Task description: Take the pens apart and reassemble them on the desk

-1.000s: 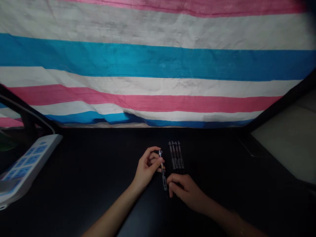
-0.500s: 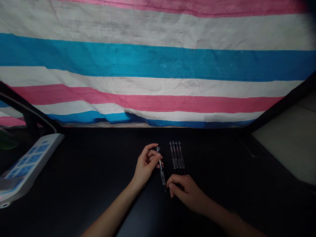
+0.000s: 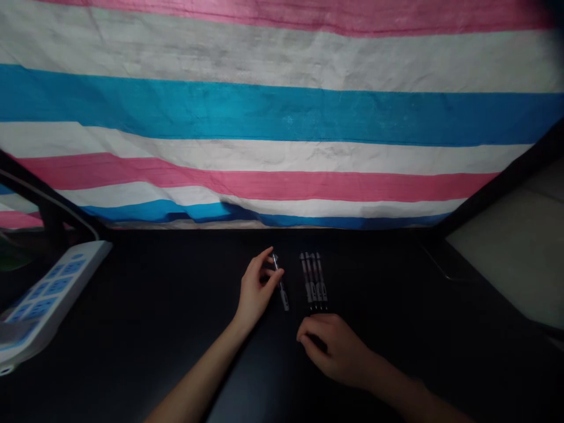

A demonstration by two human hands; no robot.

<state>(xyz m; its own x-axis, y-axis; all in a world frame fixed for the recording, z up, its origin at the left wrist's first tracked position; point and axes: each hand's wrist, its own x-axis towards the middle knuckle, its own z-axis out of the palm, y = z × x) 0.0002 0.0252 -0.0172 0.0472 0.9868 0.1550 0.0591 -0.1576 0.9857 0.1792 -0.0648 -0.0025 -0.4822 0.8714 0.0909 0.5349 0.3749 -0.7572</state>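
Observation:
My left hand [image 3: 257, 289] grips a slim pen [image 3: 284, 299] with a clear barrel and a grey clip section. Its forefinger is at the pen's far end and its thumb lies against the barrel. The pen slants, near end toward me; whether it touches the table is unclear. My right hand [image 3: 330, 346] is closed, thumb and forefinger pressed together, apart from that pen. What it pinches, if anything, is hidden. Just beyond it, several similar pens [image 3: 314, 282] lie side by side in a row, clips toward me.
The black tabletop [image 3: 176, 294] is dimly lit. At the left lies a white power strip [image 3: 94, 255] with blue sockets. A striped pink, white and blue sheet [image 3: 282, 155] hangs behind the table, and dark frame bars stand at both sides.
My left hand has shifted slightly left and away from me with the pen, which looks smaller and lower. The gap between the pen and my right hand has widened; my right hand has barely moved.

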